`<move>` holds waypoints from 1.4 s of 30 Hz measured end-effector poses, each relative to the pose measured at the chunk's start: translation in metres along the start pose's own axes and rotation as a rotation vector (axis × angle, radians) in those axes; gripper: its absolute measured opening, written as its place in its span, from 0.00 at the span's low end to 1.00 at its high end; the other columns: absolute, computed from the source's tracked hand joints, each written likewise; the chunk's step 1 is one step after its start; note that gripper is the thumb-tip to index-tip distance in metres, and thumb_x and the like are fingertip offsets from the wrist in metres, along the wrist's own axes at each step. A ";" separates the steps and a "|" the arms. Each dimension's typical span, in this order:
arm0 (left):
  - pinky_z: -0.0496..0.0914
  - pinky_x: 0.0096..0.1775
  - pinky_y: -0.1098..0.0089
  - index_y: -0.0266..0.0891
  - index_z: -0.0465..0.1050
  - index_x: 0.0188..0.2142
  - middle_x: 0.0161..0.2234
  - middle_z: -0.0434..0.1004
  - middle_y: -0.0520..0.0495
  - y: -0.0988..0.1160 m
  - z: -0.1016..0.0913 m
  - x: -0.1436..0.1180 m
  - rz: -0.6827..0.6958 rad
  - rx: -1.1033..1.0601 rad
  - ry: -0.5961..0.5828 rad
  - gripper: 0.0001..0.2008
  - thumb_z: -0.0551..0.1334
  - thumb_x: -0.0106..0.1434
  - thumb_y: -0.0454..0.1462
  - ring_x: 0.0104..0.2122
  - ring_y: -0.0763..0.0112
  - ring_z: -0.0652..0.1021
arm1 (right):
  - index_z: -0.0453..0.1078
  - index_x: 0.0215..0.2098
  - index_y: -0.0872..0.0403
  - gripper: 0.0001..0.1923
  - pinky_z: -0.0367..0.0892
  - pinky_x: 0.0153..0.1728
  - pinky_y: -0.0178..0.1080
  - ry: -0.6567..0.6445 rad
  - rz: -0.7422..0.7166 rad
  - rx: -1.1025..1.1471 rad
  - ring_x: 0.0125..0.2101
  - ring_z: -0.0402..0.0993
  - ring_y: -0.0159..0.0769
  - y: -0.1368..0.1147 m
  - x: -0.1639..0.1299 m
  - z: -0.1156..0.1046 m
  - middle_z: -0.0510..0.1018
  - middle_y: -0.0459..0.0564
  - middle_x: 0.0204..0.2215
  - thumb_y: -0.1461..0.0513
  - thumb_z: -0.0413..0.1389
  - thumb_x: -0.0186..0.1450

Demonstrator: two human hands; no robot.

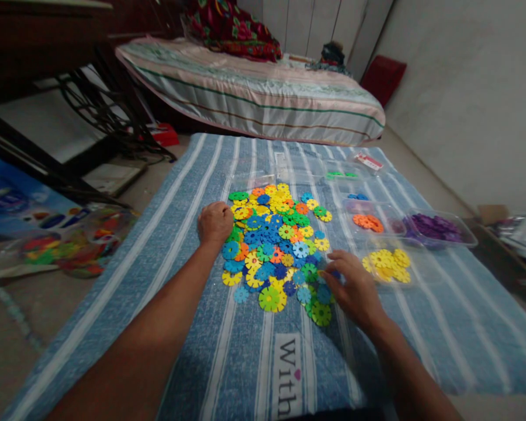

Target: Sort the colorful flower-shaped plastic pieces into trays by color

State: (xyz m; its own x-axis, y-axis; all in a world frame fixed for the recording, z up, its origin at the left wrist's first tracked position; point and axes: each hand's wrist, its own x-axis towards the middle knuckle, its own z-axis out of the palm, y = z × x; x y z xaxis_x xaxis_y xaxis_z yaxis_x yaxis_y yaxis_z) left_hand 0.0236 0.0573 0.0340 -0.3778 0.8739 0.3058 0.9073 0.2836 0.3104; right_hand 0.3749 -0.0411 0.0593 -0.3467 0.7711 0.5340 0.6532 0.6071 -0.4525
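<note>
Head view, striped cloth: a blue and white striped cloth (158, 263) carries everything the hands work among; the printed word "With" (287, 374) lies towards its near edge.
Disc pile: notched plastic discs (269, 231) in yellow, blue, green and orange lie heaped and overlapping around the middle of the cloth, between the two hands.
Left hand: the left hand (215, 222) rests against the pile's left side, fingers curled in; whether a disc is inside cannot be told.
Right hand: the right hand (355, 286) is at the pile's right side, fingers bent, thumb and forefinger close together; a small yellowish edge shows at the tips, but whether it is gripped cannot be told.
Sorted discs: towards the cloth's right edge, see-through boxes hold, from far to near, green discs (342, 175), blue discs (357, 197), orange discs (368, 223) and yellow discs (388, 264).
Purple box: purple discs (436, 228) fill a see-through box beside the orange ones, nearest the right edge.
Beyond the far edge: a bed (263, 99) with a striped sheet.
</note>
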 end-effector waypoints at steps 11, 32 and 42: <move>0.68 0.46 0.60 0.41 0.73 0.31 0.40 0.80 0.40 -0.001 0.003 0.000 0.009 -0.015 0.022 0.12 0.51 0.62 0.35 0.44 0.57 0.77 | 0.74 0.37 0.53 0.07 0.72 0.42 0.49 0.255 0.050 -0.371 0.38 0.76 0.46 0.034 0.006 -0.053 0.80 0.55 0.34 0.59 0.55 0.69; 0.67 0.45 0.60 0.42 0.73 0.30 0.38 0.79 0.40 -0.001 0.002 -0.001 0.000 -0.043 0.016 0.12 0.51 0.62 0.35 0.43 0.56 0.76 | 0.74 0.30 0.53 0.10 0.68 0.53 0.56 -0.132 -0.066 -0.203 0.56 0.67 0.54 -0.030 -0.015 0.039 0.78 0.60 0.46 0.60 0.57 0.69; 0.67 0.45 0.61 0.43 0.71 0.28 0.37 0.79 0.42 -0.001 0.001 -0.002 0.012 -0.036 0.016 0.11 0.51 0.63 0.35 0.43 0.58 0.76 | 0.76 0.40 0.52 0.06 0.66 0.55 0.61 -0.224 0.015 -0.179 0.58 0.64 0.57 -0.030 0.000 0.048 0.75 0.60 0.50 0.61 0.59 0.66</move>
State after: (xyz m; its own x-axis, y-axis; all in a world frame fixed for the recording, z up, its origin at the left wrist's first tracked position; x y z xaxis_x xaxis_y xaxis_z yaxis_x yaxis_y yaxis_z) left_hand 0.0236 0.0559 0.0323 -0.3701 0.8707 0.3239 0.9047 0.2585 0.3387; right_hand 0.3229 -0.0505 0.0388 -0.4635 0.8149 0.3479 0.7606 0.5674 -0.3156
